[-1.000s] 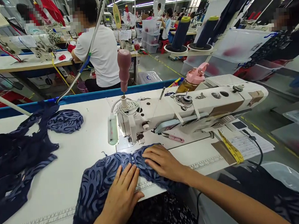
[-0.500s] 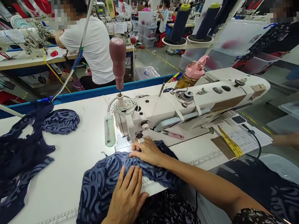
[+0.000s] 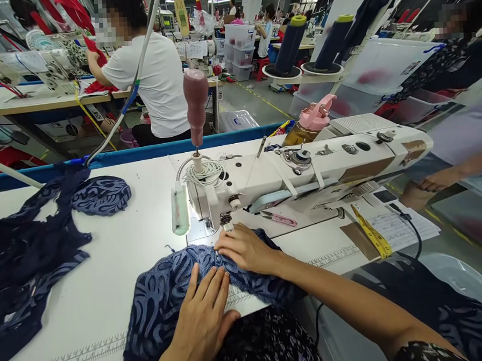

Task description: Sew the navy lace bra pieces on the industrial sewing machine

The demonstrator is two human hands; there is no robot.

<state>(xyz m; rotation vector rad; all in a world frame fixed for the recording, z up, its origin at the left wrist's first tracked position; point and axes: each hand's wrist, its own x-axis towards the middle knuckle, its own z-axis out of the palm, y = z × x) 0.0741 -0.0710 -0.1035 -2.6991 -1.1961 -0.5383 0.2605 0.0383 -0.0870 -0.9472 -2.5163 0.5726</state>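
Desk: a white desk (image 3: 146, 228) with ruler scales printed along its near edge and a blue cloth border (image 3: 154, 147) on its far side; directions run clockwise round the lace piece.
Lace piece: the navy patterned lace piece (image 3: 151, 309) lies at the near edge, under both hands, short of the needle area.
Left hand: (image 3: 205, 306) flat on the lace, middle fingers close together, forefinger and thumb apart.
Right hand: (image 3: 248, 250) bent down onto the lace beside the seam; whether its fingers pinch it, I cannot tell.
Sewing machine: (image 3: 265, 174) head at 12 o'clock, arm stretching toward 2; pink-handled snips (image 3: 281, 220) at 2.
Other fabric: dark pile (image 3: 20, 278) at 9, rounded patterned piece (image 3: 102, 196) at 10.
Bottle: pink-lidded (image 3: 314, 114), between 1 and 2.
Thread: two navy cones (image 3: 292, 46) at 1.
Room: a white-shirted co-worker (image 3: 159, 82) between 11 and 12, stacked clear boxes (image 3: 240, 48) just past 12, another person's blurred hand (image 3: 441, 179) between 2 and 3.
Writing: printed sheets (image 3: 405, 228) and yellow tape measure (image 3: 373, 233) near 3, characters too small to read; a hooked blue mark on a clear lid (image 3: 240, 121) past 12.
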